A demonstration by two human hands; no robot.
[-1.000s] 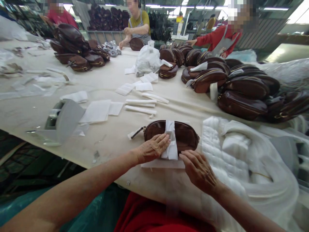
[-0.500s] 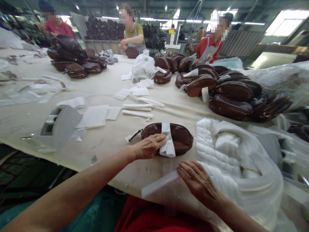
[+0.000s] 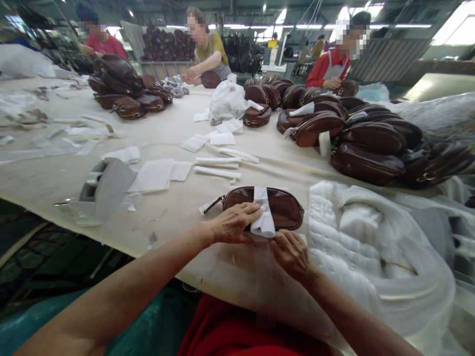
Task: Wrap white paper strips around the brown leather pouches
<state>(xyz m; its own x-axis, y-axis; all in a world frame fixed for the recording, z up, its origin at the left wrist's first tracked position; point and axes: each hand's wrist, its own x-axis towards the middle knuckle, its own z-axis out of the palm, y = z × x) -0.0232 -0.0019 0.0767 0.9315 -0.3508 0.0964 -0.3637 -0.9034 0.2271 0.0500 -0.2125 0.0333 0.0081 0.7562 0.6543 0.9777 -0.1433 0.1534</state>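
Note:
A small dark brown zip bag (image 3: 285, 210) lies on its side in front of me, its strap end and tag to the left. A white paper strip (image 3: 264, 222) runs across its middle. My left hand (image 3: 237, 222) rests on the bag with fingers stretched out flat, their tips on the strip; its thumb is mostly hidden. My right hand (image 3: 291, 252) is closed at the bag's lower edge, fingertips at the strip's lower end. What it pinches is largely covered by the fingers. A scrap of white shows just behind its knuckles.
White padded wrapping (image 3: 341, 242) lies right of the bag. A grey tape dispenser (image 3: 106, 185) stands left, near white paper sheets (image 3: 154, 175) and rolled strips (image 3: 217, 172). Brown bags are heaped at right (image 3: 371, 141) and far left (image 3: 115, 76). Co-workers are across the table.
My right hand has moved up to the bag's lower edge. The long white strip it held out to the left no longer shows. My left hand stays on the bag.

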